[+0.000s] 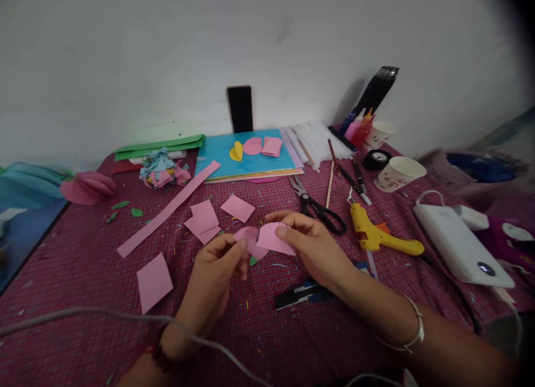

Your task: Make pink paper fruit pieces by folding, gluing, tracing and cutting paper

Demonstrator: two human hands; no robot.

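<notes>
Over the middle of the table, my left hand [214, 269] pinches a pink paper piece with a rounded edge [256, 249]. My right hand [320, 250] grips a second pink paper piece [271, 238], which has a dark line along its left edge and overlaps the first. Whether the two are joined I cannot tell. Just behind my hands lie several pink paper squares, among them a single one [238, 208] and an overlapping pair [204, 220]. Another pink square [154, 283] is left of my left wrist. Black-handled scissors [320, 207] rest beyond my right hand.
A yellow glue gun [376, 235] and a white power bank [462, 245] are at the right, near paper cups [401, 173]. A long pink strip [169, 209] lies at the left. Behind is a blue sheet [217, 153] with paper shapes. A cable [125, 314] crosses the foreground.
</notes>
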